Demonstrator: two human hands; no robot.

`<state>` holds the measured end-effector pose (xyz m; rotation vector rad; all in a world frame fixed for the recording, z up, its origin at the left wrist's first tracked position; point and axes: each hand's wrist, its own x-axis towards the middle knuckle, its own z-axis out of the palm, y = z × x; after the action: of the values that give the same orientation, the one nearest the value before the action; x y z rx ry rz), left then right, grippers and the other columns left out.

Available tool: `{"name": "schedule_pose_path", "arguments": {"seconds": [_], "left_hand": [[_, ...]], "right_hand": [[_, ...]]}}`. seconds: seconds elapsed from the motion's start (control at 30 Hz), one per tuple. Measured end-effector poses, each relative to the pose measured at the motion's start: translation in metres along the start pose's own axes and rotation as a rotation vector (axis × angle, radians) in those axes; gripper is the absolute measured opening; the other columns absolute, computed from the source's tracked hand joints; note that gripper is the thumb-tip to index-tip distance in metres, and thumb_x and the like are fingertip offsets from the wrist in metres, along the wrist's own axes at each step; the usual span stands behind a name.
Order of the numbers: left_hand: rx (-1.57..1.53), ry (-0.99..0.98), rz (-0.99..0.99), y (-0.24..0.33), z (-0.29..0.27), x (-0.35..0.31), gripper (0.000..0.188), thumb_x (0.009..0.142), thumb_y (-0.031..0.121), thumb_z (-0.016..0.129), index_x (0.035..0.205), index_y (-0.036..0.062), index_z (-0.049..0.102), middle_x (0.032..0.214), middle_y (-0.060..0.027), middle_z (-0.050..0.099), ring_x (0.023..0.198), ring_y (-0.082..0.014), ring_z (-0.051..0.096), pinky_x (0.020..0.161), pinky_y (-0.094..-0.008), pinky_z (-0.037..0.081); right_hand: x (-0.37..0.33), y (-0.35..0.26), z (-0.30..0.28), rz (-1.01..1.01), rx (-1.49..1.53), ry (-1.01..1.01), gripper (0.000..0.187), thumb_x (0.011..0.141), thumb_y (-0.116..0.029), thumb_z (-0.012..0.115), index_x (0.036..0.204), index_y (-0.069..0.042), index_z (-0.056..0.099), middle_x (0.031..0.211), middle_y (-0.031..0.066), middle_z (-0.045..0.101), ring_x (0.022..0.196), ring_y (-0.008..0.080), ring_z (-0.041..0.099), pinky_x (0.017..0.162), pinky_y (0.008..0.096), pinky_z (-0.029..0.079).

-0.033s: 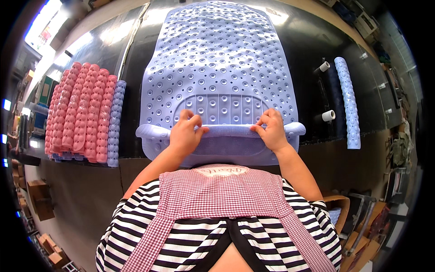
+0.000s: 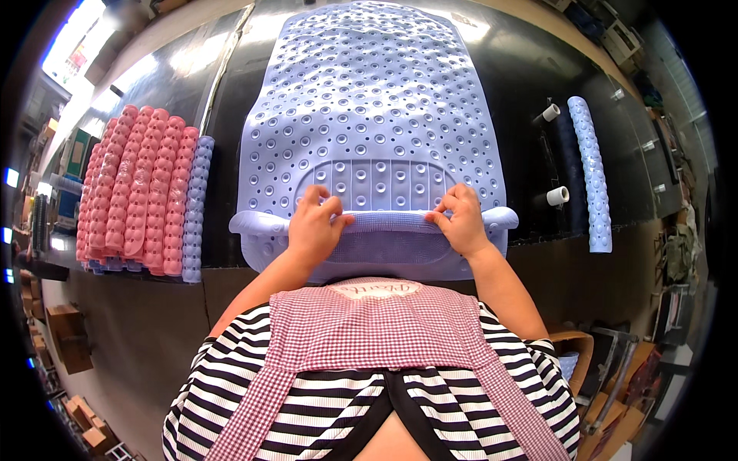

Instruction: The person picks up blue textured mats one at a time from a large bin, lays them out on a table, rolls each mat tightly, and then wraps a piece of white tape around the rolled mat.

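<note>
A long pale-blue rubber bath mat (image 2: 374, 115) with rows of suction cups lies spread over the dark table in front of me. Its near part is folded up into a roll that runs crosswise, with a fine mesh-like texture showing in the middle. My left hand (image 2: 315, 224) pinches the roll's edge left of centre, thumb and fingers closed on it. On the right side my right hand (image 2: 460, 221) grips the same edge in a matching pinch. Both ends of the roll stick out past my hands.
Several rolled pink mats (image 2: 138, 188) are stacked at the left, beside a rolled blue mat (image 2: 197, 209). Another blue roll (image 2: 590, 177) lies at the right table edge. Two white tape-like rolls (image 2: 556, 197) sit between it and the spread mat. Cardboard boxes (image 2: 68, 338) stand on the floor.
</note>
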<state>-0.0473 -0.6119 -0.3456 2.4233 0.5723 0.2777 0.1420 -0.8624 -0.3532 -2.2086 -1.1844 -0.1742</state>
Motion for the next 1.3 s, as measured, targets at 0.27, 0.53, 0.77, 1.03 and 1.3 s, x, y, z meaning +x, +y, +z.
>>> {"name": "schedule_pose_path", "arguments": {"seconds": [0.27, 0.53, 0.77, 1.03, 1.3], "left_hand": [[0.268, 0.109, 0.38, -0.023, 0.008, 0.009, 0.026, 0.081, 0.03, 0.079, 0.077, 0.0083, 0.065, 0.095, -0.0087, 0.061, 0.087, -0.0316, 0.059, 0.08, -0.0431, 0.048], [0.092, -0.083, 0.041, 0.007, -0.013, 0.041, 0.024, 0.084, 0.028, 0.076, 0.083, 0.0074, 0.065, 0.086, -0.0088, 0.062, 0.087, -0.0316, 0.063, 0.079, -0.042, 0.05], [0.264, 0.158, 0.537, -0.028, 0.008, 0.012, 0.031, 0.083, 0.036, 0.078, 0.099, 0.0115, 0.066, 0.096, -0.0037, 0.066, 0.092, -0.0268, 0.063, 0.08, -0.0413, 0.049], [0.428, 0.279, 0.589, -0.029, 0.015, 0.003, 0.045, 0.079, 0.04, 0.077, 0.113, 0.0122, 0.067, 0.119, -0.0037, 0.054, 0.116, -0.0271, 0.049, 0.102, -0.0449, 0.033], [0.235, -0.133, 0.219, 0.002, -0.014, 0.061, 0.032, 0.092, 0.037, 0.069, 0.104, 0.0079, 0.066, 0.107, -0.0091, 0.061, 0.11, -0.0319, 0.056, 0.095, -0.0439, 0.043]], "right_hand": [[-0.014, 0.007, -0.003, -0.384, -0.136, 0.021, 0.033, 0.086, -0.038, 0.076, 0.088, -0.006, 0.071, 0.089, 0.0083, 0.062, 0.085, 0.0299, 0.058, 0.081, 0.0418, 0.047], [-0.004, -0.011, 0.014, 0.063, -0.087, 0.066, 0.027, 0.085, -0.03, 0.076, 0.097, -0.008, 0.068, 0.087, 0.0092, 0.062, 0.089, 0.0313, 0.059, 0.081, 0.0423, 0.046], [0.023, -0.001, 0.006, 0.298, 0.045, -0.204, 0.029, 0.078, -0.025, 0.081, 0.075, -0.007, 0.059, 0.078, 0.0092, 0.06, 0.081, 0.0299, 0.059, 0.074, 0.0435, 0.046], [0.001, -0.022, 0.0, -0.113, -0.334, 0.016, 0.037, 0.079, -0.04, 0.081, 0.083, -0.006, 0.068, 0.105, 0.0101, 0.056, 0.101, 0.0309, 0.053, 0.09, 0.0439, 0.041], [0.025, 0.01, 0.018, -0.09, -0.135, 0.049, 0.043, 0.076, -0.045, 0.082, 0.083, -0.005, 0.067, 0.089, 0.0135, 0.06, 0.088, 0.0343, 0.057, 0.085, 0.0444, 0.045]]}}
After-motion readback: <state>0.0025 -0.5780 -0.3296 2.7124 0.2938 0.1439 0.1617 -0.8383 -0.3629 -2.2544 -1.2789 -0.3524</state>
